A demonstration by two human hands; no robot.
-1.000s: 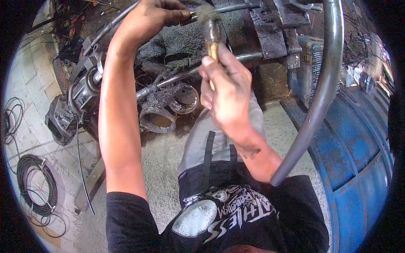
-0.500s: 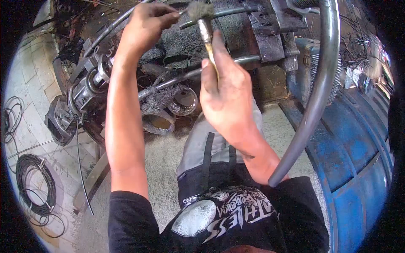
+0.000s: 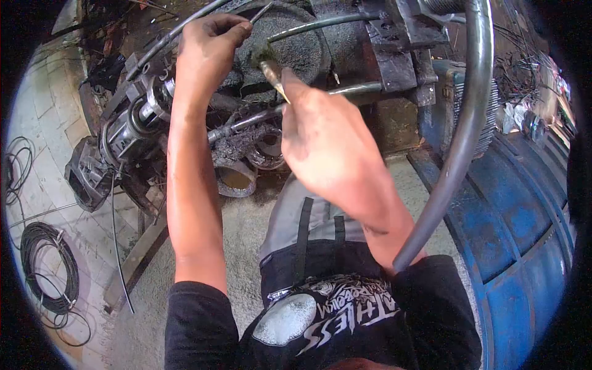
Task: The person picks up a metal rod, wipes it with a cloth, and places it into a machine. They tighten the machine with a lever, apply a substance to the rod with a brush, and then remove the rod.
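Grainy dark surface (image 3: 299, 52), bristly brush (image 3: 270, 72)

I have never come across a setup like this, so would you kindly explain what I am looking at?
There is no machine arm here, just a person's two bare hands. Every picture comes from one camera worn on the head, looking forward and down, so the person's own shirt shows at the bottom.

The left hand pinches a thin rod. The right hand grips a brush, its bristles over a bed of dark, grainy material. Metal rods lie across that area.

On the floor at left is a coil of dark cable; at right are blue panels.
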